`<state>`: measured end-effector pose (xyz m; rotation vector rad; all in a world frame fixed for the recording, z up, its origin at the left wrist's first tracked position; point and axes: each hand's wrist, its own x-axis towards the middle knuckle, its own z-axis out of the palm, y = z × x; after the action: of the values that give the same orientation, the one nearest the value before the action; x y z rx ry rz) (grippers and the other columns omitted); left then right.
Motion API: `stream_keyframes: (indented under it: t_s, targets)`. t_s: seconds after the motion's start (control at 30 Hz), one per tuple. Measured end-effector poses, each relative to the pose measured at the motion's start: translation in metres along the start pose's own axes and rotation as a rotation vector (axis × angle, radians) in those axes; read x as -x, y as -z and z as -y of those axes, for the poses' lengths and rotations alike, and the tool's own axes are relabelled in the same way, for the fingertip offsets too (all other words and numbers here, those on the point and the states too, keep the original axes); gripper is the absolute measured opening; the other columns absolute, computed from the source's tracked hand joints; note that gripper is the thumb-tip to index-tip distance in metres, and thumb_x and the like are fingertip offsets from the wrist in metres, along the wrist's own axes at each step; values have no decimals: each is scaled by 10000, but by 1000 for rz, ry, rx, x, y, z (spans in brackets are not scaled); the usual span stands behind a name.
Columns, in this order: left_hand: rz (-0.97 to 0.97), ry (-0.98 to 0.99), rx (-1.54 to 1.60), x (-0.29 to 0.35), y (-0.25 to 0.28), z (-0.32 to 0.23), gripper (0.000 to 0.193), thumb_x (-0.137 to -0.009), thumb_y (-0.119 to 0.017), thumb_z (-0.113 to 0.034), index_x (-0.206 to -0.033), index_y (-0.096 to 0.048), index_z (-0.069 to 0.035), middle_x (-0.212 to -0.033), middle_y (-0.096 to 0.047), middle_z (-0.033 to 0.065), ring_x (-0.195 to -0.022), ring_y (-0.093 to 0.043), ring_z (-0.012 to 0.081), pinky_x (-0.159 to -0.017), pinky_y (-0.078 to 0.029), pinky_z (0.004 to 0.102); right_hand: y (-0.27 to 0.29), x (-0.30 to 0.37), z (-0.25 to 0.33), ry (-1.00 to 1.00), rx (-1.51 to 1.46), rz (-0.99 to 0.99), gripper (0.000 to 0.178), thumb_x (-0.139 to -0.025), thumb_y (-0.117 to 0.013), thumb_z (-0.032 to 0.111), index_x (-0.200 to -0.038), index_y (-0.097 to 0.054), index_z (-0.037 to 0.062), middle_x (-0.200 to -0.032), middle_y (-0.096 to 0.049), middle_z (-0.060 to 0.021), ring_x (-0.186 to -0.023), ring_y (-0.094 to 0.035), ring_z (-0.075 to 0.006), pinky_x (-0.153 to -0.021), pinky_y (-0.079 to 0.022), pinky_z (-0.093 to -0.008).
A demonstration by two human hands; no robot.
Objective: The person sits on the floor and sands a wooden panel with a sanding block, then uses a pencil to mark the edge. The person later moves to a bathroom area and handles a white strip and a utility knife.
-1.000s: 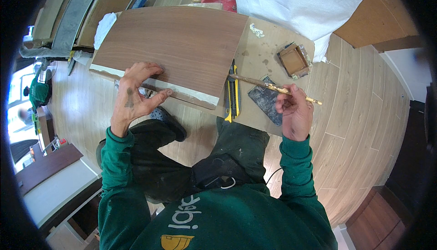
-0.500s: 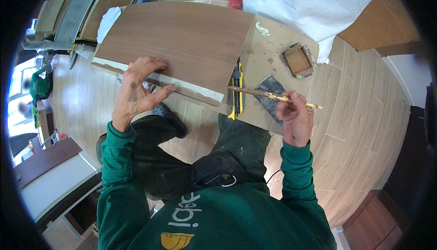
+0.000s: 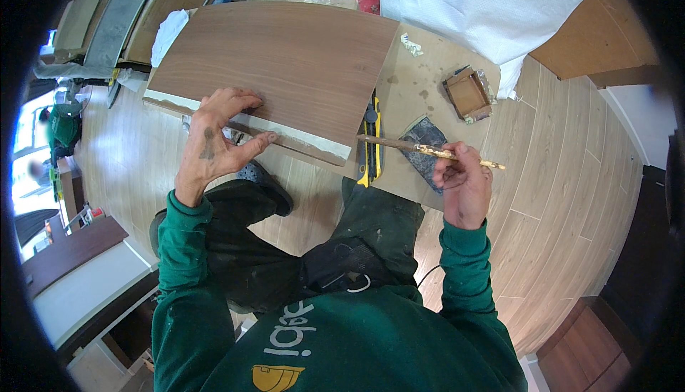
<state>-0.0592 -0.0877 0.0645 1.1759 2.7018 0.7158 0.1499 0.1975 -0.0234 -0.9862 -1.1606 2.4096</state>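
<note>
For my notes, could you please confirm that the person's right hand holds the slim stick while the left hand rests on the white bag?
Not quite: as the head view shows, the left hand rests on the brown panel; the right hand does hold the slim stick.

A head-worn fisheye camera is looking down from close above, the wearer's green fabric sweatshirt (image 3: 349,331) filling six o'clock, a flat brown wood-grain panel (image 3: 292,60) lying toward eleven.
</note>
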Motion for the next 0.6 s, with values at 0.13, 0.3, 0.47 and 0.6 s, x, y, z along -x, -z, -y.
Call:
stream_keyframes:
  t_s: [0.13,0.3,0.47,0.6]
  targets:
    - [1,-8,-25,0,1,0,468,-613,-820,-227,-992,-691,16,-1037,-673,157,-962,-630,308,-853,-456,400,-3,-2,-2,-4,13,-20,259,-932,-604,235,-936,-648,-20,-697,-660,-104,-558,-588,-158,-521,-433,-252]
    - [9,-12,-33,0,1,0,478,-611,-820,-231,-998,-691,16,-1036,-673,160,-965,-628,307,-850,-453,400,-3,-8,-2,25,8,-43,256,-936,-598,233,-932,-645,-18,-691,-655,-100,-556,-581,-151,-520,-431,-253]
    - [4,-20,-28,-1,1,1,474,-615,-818,-232,-996,-691,20,-1033,-672,164,-960,-629,312,-852,-452,401,-1,-1,1,1,2,-21,258,-930,-607,236,-924,-644,-20,-687,-656,-102,-549,-583,-151,-515,-434,-255]
    - [13,-11,-34,-1,2,0,474,-616,-817,-236,-993,-691,22,-1034,-672,166,-953,-632,318,-856,-455,400,-1,4,0,-15,2,-23,261,-924,-618,241,-924,-648,-18,-682,-660,-104,-542,-593,-153,-510,-439,-251]
